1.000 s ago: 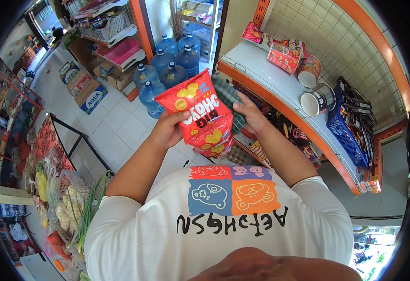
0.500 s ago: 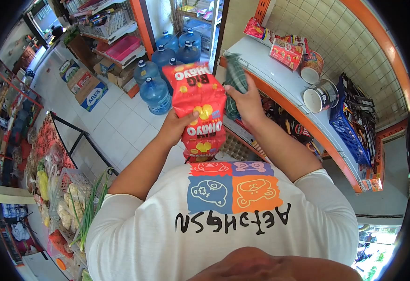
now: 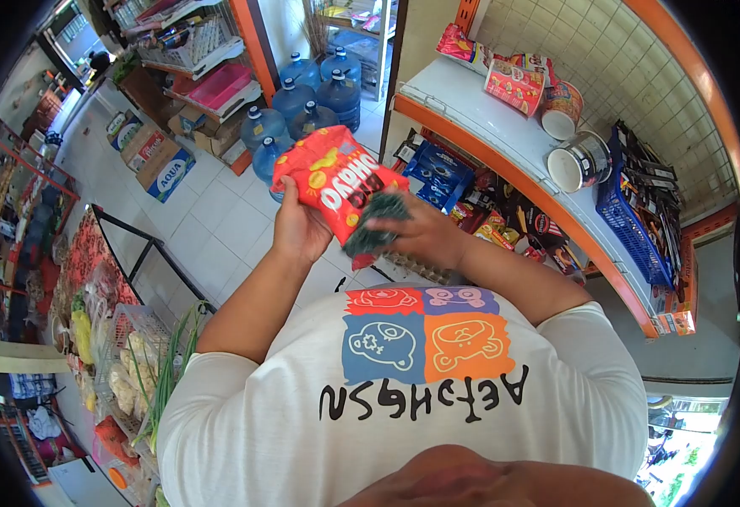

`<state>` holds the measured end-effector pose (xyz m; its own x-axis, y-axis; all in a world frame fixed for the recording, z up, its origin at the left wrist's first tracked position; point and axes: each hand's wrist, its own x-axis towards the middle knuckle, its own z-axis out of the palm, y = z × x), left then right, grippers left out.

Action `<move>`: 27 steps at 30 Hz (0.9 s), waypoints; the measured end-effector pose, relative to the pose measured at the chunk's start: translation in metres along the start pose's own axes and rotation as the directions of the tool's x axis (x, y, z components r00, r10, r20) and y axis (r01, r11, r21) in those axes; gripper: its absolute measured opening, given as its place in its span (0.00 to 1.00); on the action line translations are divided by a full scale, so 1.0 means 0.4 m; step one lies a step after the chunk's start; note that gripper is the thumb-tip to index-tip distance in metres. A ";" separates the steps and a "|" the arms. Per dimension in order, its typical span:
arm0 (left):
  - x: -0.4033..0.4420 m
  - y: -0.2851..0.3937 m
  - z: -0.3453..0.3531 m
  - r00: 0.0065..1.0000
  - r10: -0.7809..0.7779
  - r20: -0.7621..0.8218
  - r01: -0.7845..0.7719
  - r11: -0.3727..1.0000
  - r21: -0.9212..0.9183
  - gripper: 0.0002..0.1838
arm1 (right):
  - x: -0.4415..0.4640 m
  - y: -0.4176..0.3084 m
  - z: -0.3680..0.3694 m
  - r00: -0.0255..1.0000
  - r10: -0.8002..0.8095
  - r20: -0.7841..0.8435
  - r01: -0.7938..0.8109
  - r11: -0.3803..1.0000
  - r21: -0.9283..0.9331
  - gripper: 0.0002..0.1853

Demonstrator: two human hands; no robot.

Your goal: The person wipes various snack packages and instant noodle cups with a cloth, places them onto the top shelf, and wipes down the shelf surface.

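Note:
In front of my chest, a red snack bag with "Big Ohayo" lettering (image 3: pixel 323 173) hangs tilted in the air. My left hand (image 3: pixel 301 226) grips its left side, thumb on the near face. A dark green cloth (image 3: pixel 376 221) lies against the bag's lower right part, pressed there by my right hand (image 3: pixel 427 237), which is blurred by motion. The cloth covers part of the printing and the bag's lower end.
On the right, a white shelf (image 3: pixel 450 89) with an orange edge holds snack packs, cups (image 3: pixel 574 162) and a blue basket (image 3: pixel 628 211). Packets (image 3: pixel 438 173) fill the shelf below. Blue water jugs (image 3: pixel 302 101) stand ahead; vegetables (image 3: pixel 133 367) are at the left.
The green cloth has moved from beside the bag onto its lower front. The bag has tilted, and my left hand now holds it farther out on its left side.

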<state>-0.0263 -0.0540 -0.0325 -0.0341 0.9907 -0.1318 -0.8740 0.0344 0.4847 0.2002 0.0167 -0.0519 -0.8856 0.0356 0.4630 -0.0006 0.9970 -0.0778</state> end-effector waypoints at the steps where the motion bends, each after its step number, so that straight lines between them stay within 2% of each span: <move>1: -0.003 0.009 0.011 1.000 -0.004 0.002 0.004 1.000 0.001 0.37 | -0.026 0.016 0.006 0.997 0.062 -0.036 -0.065 0.994 -0.083 0.31; 2: -0.005 0.019 0.017 0.999 0.036 -0.030 -0.035 0.999 0.036 0.37 | -0.056 0.027 0.007 0.956 0.291 0.025 -0.289 0.955 -0.061 0.35; 3: -0.009 0.027 0.021 0.995 0.078 -0.062 -0.073 0.995 0.073 0.37 | -0.067 0.032 0.021 0.957 0.290 0.027 -0.288 0.956 -0.059 0.35; 4: -0.013 0.033 0.024 0.994 0.076 -0.081 -0.070 0.995 0.077 0.36 | -0.074 0.037 0.038 0.740 0.653 -0.159 -0.621 0.755 0.211 0.37; 5: -0.013 0.034 0.020 0.994 0.078 -0.083 -0.072 0.994 0.078 0.36 | -0.081 0.044 0.052 0.359 0.911 -0.205 -0.754 0.412 0.511 0.40; 6: -0.009 0.030 0.014 0.993 0.091 -0.076 -0.085 0.994 0.070 0.36 | -0.066 0.025 0.033 0.361 0.910 -0.204 -0.753 0.413 0.511 0.40; 8: 0.000 0.023 0.004 0.992 0.102 -0.068 -0.098 0.993 0.059 0.35 | -0.005 -0.038 -0.028 0.657 0.662 -0.360 -0.571 0.749 0.336 0.41; 9: 0.002 0.018 0.003 0.996 0.079 -0.049 -0.076 0.996 0.051 0.35 | 0.012 -0.044 -0.033 0.656 0.663 -0.360 -0.573 0.748 0.335 0.41; 11: 0.002 0.004 0.005 0.998 0.050 -0.031 -0.048 0.998 0.045 0.36 | 0.032 -0.043 -0.035 0.915 0.352 -0.196 -0.309 0.925 0.219 0.40; 12: -0.003 0.001 0.015 0.999 0.029 -0.033 -0.028 0.999 0.038 0.36 | 0.030 -0.029 -0.022 0.875 0.423 -0.236 -0.359 0.893 0.271 0.38; 13: -0.005 0.000 0.021 0.999 0.010 -0.035 -0.009 1.000 0.030 0.37 | 0.020 -0.011 -0.008 0.873 0.425 -0.237 -0.361 0.892 0.270 0.38; 15: 0.002 0.011 0.009 0.999 -0.009 -0.051 0.009 1.000 0.003 0.37 | 0.010 0.023 0.000 0.583 0.784 -0.213 -0.616 0.597 0.514 0.38; 16: 0.005 0.019 -0.001 0.997 -0.031 -0.070 0.029 0.999 -0.024 0.37 | 0.007 0.035 -0.012 0.515 0.853 -0.079 -0.515 0.382 0.767 0.33; 17: 0.007 0.026 -0.010 0.997 -0.031 -0.076 0.029 0.999 -0.025 0.37 | 0.005 0.035 -0.012 0.515 0.854 -0.073 -0.516 0.377 0.769 0.33; 18: 0.011 0.033 -0.015 0.996 -0.073 -0.052 0.070 0.996 -0.046 0.37 | 0.003 0.035 -0.011 0.483 0.860 0.165 -0.341 0.012 0.940 0.32; 19: 0.014 0.036 -0.018 0.993 -0.114 -0.024 0.112 0.992 -0.065 0.37 | 0.001 0.034 -0.011 0.502 0.774 0.385 -0.132 -0.371 0.919 0.31; 20: 0.016 0.037 -0.018 0.991 -0.136 0.006 0.136 0.988 -0.076 0.38 | -0.014 0.042 0.016 0.536 0.781 0.322 -0.285 -0.191 0.939 0.35; 21: 0.017 0.035 -0.011 0.991 -0.136 0.009 0.136 0.988 -0.076 0.38 | -0.012 0.046 0.023 0.535 0.782 0.320 -0.285 -0.189 0.940 0.35; 23: 0.018 0.030 0.001 0.988 -0.151 -0.042 0.151 0.988 -0.014 0.39 | 0.001 0.050 0.042 0.531 0.764 0.367 -0.431 -0.129 0.893 0.47; 24: 0.027 0.029 -0.015 0.990 -0.141 -0.008 0.141 0.990 -0.008 0.40 | 0.033 0.034 0.005 0.478 0.793 0.379 -0.482 -0.124 0.867 0.51; 25: 0.032 0.030 -0.032 0.990 -0.140 -0.010 0.140 0.990 -0.007 0.40 | 0.030 0.049 0.016 0.479 0.792 0.380 -0.481 -0.125 0.868 0.51; 27: 0.043 0.029 -0.073 0.979 -0.086 0.186 0.062 0.990 0.130 0.43 | 0.019 0.091 0.045 0.346 0.871 0.350 -0.348 -0.227 0.910 0.45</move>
<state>-0.0511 -0.0406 -0.0542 0.1315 0.9913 -0.0098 -0.8037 0.1124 0.5843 0.1851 0.0520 -0.0672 -0.4689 0.8564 -0.2164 -0.1140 -0.3016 -0.9466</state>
